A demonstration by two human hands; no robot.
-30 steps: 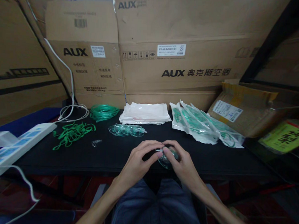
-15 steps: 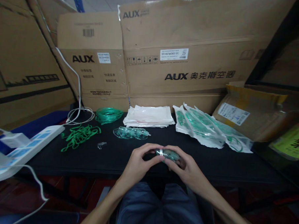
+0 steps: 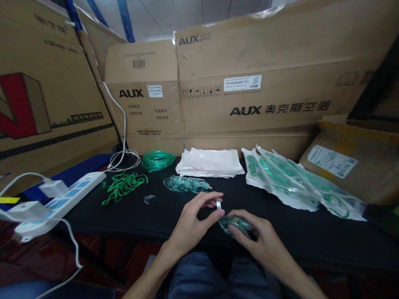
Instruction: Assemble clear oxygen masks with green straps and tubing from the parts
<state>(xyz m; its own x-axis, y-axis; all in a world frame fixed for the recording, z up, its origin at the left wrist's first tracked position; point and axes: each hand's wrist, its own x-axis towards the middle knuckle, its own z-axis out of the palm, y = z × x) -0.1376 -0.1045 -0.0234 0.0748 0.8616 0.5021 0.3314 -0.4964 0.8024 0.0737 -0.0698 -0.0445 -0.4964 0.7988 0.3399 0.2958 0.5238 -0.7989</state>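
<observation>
Head view shows the left hand pinching a pale strip between thumb and fingertips, near the clear greenish mask clasped by the right hand.

From the wearer's head, the view faces forward and down over the lap at six o'clock, across the bench to the cardboard at twelve. It spans the power strip at eight to the carton at three; left hand and right hand sit nearer.
</observation>
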